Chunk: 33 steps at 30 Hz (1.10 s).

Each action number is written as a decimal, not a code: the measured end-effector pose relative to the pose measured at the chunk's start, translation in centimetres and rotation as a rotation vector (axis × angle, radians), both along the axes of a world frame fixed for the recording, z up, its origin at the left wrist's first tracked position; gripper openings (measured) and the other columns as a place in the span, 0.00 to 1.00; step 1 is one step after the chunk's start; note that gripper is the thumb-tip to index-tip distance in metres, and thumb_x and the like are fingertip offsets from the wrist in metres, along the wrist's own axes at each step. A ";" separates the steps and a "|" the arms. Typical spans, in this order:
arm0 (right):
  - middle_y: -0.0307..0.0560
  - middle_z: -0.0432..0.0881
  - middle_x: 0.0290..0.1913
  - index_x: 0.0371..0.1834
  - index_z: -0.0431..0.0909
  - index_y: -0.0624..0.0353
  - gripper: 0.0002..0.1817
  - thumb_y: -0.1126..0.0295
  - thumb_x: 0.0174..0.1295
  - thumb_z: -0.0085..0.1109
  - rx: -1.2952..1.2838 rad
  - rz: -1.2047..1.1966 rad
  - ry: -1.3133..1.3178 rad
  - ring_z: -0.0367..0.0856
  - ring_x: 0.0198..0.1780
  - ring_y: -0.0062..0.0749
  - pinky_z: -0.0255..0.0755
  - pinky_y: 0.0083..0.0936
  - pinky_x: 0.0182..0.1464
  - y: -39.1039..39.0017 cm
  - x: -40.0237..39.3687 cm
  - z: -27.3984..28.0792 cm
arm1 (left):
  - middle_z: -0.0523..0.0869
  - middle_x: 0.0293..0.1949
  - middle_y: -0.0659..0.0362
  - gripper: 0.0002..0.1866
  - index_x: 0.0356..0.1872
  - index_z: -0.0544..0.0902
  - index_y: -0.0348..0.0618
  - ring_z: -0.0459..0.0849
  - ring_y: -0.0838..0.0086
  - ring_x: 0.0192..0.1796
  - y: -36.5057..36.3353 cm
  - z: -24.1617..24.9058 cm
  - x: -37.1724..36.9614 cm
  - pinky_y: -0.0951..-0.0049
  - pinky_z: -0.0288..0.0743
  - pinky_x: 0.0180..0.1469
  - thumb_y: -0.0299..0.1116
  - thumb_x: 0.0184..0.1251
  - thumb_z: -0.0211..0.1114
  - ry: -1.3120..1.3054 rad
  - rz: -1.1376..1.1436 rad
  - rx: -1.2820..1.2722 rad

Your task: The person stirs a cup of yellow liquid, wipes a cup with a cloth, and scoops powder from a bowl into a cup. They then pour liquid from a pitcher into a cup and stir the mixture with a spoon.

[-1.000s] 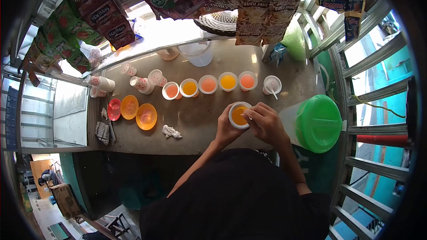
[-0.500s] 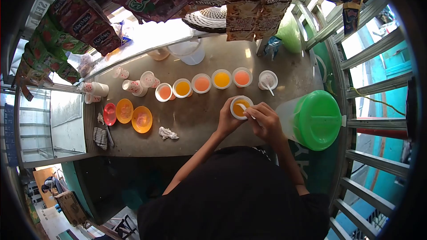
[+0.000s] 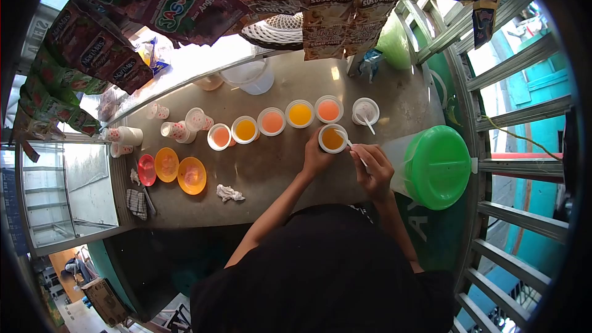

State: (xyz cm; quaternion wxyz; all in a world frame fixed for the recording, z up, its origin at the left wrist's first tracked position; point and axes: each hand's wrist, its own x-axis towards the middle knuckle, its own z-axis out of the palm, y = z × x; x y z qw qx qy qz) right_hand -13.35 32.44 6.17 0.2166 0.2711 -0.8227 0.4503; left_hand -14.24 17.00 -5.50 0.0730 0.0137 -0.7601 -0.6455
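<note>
My left hand (image 3: 316, 155) is wrapped round a paper cup (image 3: 333, 148) of orange drink at the counter's front right. In my right hand (image 3: 376, 168) is a white plastic spoon (image 3: 346, 140), pinched by its handle, its other end over the cup's mouth. Behind the held cup runs a row of several filled cups, among them a pink one (image 3: 328, 110) and an orange one (image 3: 300, 113). To their right stands another white cup (image 3: 365, 111) with a white spoon resting in it; its contents are hard to make out.
A large container with a green lid (image 3: 439, 168) stands close to my right forearm. Orange plates (image 3: 192, 176), a red dish (image 3: 147, 170), crumpled tissue (image 3: 230, 193) and stacked paper cups (image 3: 176, 131) are at the left. A clear tub (image 3: 256, 80) is at the back. Drink sachets (image 3: 327, 12) hang overhead.
The spoon has shifted toward the cup's right rim, and my right hand has moved slightly right and down. The held cup is nearer the row. The view has shifted a little.
</note>
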 end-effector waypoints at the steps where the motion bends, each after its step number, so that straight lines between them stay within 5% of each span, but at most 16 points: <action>1: 0.51 0.85 0.38 0.41 0.82 0.67 0.09 0.80 0.58 0.66 -0.011 -0.020 0.002 0.83 0.36 0.42 0.77 0.33 0.38 0.0 0.0 0.1 | 0.88 0.45 0.53 0.29 0.52 0.79 0.40 0.88 0.65 0.49 0.1 0.0 -0.1 0.68 0.79 0.52 0.32 0.46 0.81 0.013 0.023 -0.008; 23: 0.51 0.85 0.34 0.38 0.82 0.66 0.05 0.80 0.59 0.67 -0.041 -0.129 -0.080 0.83 0.34 0.43 0.76 0.33 0.37 0.0 0.7 -1.3 | 0.86 0.48 0.51 0.31 0.52 0.79 0.40 0.86 0.60 0.53 0.5 -0.6 0.2 0.64 0.77 0.55 0.35 0.45 0.82 -0.018 0.036 -0.029; 33: 0.50 0.85 0.35 0.37 0.82 0.65 0.05 0.80 0.59 0.67 -0.047 -0.085 -0.033 0.83 0.35 0.43 0.76 0.34 0.38 0.0 1.1 1.1 | 0.86 0.49 0.50 0.36 0.59 0.75 0.38 0.85 0.65 0.55 0.2 0.8 1.6 0.66 0.76 0.59 0.34 0.47 0.81 0.057 0.106 -0.008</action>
